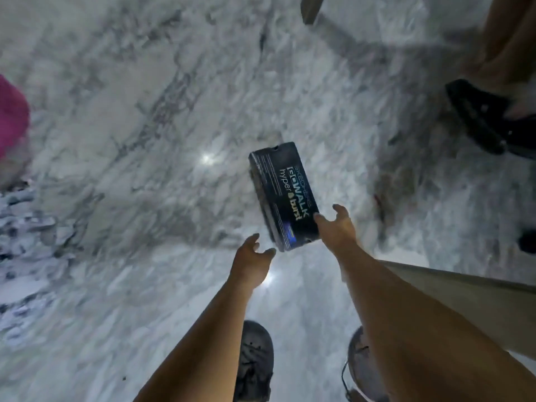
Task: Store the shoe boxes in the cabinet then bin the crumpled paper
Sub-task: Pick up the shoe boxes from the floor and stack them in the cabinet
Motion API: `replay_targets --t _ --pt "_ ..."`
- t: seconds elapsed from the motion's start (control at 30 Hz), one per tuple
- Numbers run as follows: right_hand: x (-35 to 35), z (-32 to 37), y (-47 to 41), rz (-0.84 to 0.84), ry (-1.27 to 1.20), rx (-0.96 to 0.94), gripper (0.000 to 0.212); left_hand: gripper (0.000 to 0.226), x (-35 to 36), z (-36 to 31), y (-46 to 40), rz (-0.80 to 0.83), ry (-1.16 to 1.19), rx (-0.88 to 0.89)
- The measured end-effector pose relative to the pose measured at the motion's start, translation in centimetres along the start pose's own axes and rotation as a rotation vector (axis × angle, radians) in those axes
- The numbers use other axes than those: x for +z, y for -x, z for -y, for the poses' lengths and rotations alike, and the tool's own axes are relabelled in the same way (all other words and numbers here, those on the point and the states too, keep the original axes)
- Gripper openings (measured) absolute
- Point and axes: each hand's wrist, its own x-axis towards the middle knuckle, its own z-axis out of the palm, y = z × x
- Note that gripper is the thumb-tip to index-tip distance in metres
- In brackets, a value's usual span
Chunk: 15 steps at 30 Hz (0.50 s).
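Note:
A black shoe box (282, 195) with pale lettering lies flat on the marble floor, its lid facing up. My right hand (336, 227) hovers at the box's near right corner with its fingers spread; whether it touches the box is unclear. My left hand (251, 258) reaches toward the near left corner, fingers relaxed, just short of the box. Neither hand holds anything. No cabinet, bin or crumpled paper is in view.
My two grey shoes (255, 361) stand on the white marble floor (145, 140) below my arms. Another person's foot in a black sandal (481, 117) is at the upper right. A pink object (11, 117) sits at the left edge, a dark furniture leg (311, 8) at the top.

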Motion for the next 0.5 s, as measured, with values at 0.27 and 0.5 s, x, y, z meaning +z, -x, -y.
replay_targets --t 0.27,0.5 --pt "6.6 -6.1 -0.8 0.209 -0.061 -0.108 0.057 0.031 1.9 2.9 -5.9 -0.039 0.172 0.106" --pt "7.4 -5.7 11.2 0.322 -0.152 -0.107 0.062 0.058 -2.8 5.8 6.9 -0.186 0.123 0.061"
